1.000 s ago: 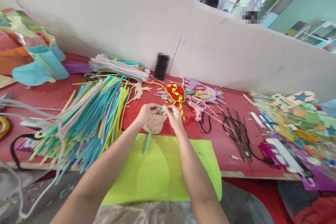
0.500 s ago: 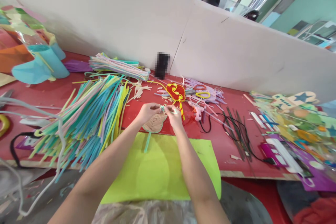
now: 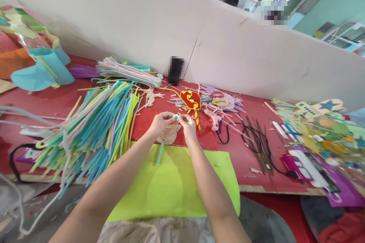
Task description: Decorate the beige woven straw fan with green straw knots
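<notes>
My left hand [image 3: 162, 122] and my right hand [image 3: 188, 126] meet over the middle of the table, fingertips pinched together. Between them is a small pale green twisted pipe cleaner [image 3: 176, 117], part of it showing by the right fingers. Just below lies a beige rounded fan-like piece [image 3: 169, 135] made of rows of pipe cleaner, with a green stem [image 3: 160, 154] pointing toward me. My left hand partly covers its top. Beyond the right hand lies a red pipe-cleaner piece [image 3: 188, 100] with yellow knots, edging and a twisted yellow stem.
A large bundle of pipe cleaners [image 3: 97, 133] spreads on the left, another bundle [image 3: 128, 73] behind it. A pink glue gun [image 3: 213, 119] with a black cord lies to the right, near yellow-handled scissors [image 3: 221, 103]. A lime-green sheet [image 3: 176, 186] hangs over the front edge. A power strip [image 3: 299, 165] is far right.
Both hands stay in nearly the same place, still pinching the pale green pipe cleaner, with only slight finger movement. The view has shifted slightly.
</notes>
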`<act>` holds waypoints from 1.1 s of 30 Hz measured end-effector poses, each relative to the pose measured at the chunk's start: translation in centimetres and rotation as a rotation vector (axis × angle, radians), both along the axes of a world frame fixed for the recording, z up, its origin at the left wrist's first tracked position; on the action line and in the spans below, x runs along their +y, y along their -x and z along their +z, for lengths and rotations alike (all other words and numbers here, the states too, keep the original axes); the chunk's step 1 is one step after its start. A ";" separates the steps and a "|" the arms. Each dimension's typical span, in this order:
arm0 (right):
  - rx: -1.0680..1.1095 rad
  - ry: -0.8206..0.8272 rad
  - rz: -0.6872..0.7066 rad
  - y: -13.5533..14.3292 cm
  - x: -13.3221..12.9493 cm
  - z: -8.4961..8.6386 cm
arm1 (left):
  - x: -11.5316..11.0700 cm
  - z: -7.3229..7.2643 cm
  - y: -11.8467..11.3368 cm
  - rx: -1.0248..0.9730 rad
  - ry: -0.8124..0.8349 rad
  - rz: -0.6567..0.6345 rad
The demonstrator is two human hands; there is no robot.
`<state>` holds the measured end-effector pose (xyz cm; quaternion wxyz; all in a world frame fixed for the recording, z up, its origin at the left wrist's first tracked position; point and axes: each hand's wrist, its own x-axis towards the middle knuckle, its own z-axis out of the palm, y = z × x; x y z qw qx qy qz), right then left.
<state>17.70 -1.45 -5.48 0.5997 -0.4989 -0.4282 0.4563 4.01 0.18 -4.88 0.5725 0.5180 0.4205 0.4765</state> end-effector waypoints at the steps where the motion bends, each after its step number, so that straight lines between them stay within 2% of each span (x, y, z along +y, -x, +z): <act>1: 0.029 -0.001 -0.003 0.2 -0.1 0.0 | 0.0 -0.1 0.0 -0.004 0.002 0.005; 8: 0.251 0.110 0.068 0.2 -0.3 0.6 | -0.2 -0.3 -0.4 -0.055 -0.020 0.031; 14: 0.305 0.178 0.140 -0.4 -0.2 1.2 | -0.1 -0.1 -0.3 -0.001 -0.053 0.023; 21: 0.236 0.224 0.146 -0.8 -0.1 0.8 | -0.2 -0.2 -0.5 0.126 -0.156 0.057; 28: 0.114 0.228 0.120 -1.0 0.0 0.5 | -0.9 0.6 -0.6 0.228 -0.249 0.075; 33: 0.081 0.190 0.112 -1.1 -0.2 1.1 | -0.4 0.4 -0.4 0.161 -0.117 0.083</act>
